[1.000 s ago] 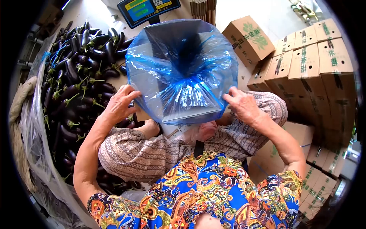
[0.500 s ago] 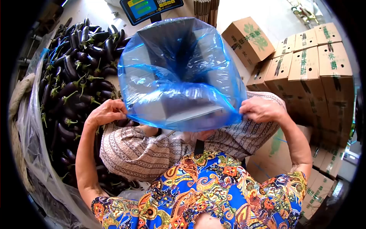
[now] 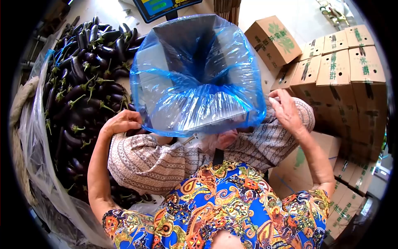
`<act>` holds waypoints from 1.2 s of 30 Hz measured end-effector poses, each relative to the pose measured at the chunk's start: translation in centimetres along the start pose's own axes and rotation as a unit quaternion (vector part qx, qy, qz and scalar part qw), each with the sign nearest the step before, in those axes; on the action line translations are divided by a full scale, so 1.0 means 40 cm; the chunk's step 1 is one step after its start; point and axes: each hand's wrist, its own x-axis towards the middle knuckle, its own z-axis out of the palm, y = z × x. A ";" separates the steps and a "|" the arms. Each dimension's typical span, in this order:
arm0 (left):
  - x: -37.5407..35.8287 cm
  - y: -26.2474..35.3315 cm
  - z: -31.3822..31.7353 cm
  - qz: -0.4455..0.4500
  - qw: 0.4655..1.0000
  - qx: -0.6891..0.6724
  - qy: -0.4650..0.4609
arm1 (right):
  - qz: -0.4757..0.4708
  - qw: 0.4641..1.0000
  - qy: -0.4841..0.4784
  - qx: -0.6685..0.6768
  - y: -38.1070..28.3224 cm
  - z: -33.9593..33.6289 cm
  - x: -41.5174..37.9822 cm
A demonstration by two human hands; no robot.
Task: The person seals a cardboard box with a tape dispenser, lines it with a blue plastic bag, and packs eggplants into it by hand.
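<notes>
While the blue plastic bag [image 3: 195, 74] is seen draped over a box-shaped form, with a scale display [image 3: 163, 7] just beyond it, its open hem is shown hanging towards the wearer, between the two hands. The left hand [image 3: 121, 123] is closed on the hem at the bag's lower left corner, fingers curled into the film. The right hand [image 3: 285, 110] is held open with fingers spread, just beside the lower right corner; contact with the film cannot be told. The bag's long axis runs away from the body. Aubergines [image 3: 85, 83] are heaped to the left; cardboard boxes [image 3: 344, 79] are stacked to the right.
</notes>
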 end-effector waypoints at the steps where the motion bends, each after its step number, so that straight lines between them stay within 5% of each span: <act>1: 0.005 -0.024 -0.003 0.000 0.999 -0.050 -0.008 | 0.066 0.992 0.006 0.108 0.013 0.035 -0.024; 4: 0.014 -0.031 0.012 0.001 0.998 -0.061 0.018 | 0.265 0.887 0.018 0.377 0.032 0.150 -0.052; 7: 0.023 -0.035 0.048 -0.021 0.969 -0.241 0.056 | 0.305 0.816 -0.011 0.492 0.088 0.241 -0.056; 10: 0.038 -0.036 0.070 -0.002 0.937 -0.345 0.058 | 0.240 0.694 -0.105 0.671 0.113 0.247 -0.064; 14: 0.059 0.004 0.099 0.030 0.902 -0.430 0.013 | 0.126 0.730 -0.080 0.667 0.023 0.214 -0.088; 23: 0.063 0.008 0.117 0.026 0.876 -0.482 0.007 | 0.117 0.635 0.004 0.763 0.030 0.174 -0.093; 26: 0.070 0.007 0.124 0.053 0.883 -0.466 0.027 | 0.101 0.660 0.059 0.742 0.065 0.168 -0.061; 28: 0.063 0.004 0.121 0.053 0.890 -0.450 0.057 | 0.162 0.782 0.155 0.581 0.078 0.207 -0.046; 30: 0.059 -0.007 0.116 0.049 0.888 -0.450 0.075 | 0.131 0.934 0.148 0.297 0.128 0.278 -0.035; 31: 0.058 -0.020 0.116 0.044 0.883 -0.460 0.080 | 0.141 0.957 0.068 0.243 0.144 0.282 -0.035; 35: 0.045 -0.092 0.122 0.011 0.906 -0.418 0.064 | 0.218 0.917 0.115 0.312 0.140 0.276 -0.040; 36: 0.044 -0.092 0.122 0.007 0.919 -0.390 0.051 | 0.176 0.932 0.156 0.275 0.129 0.276 -0.051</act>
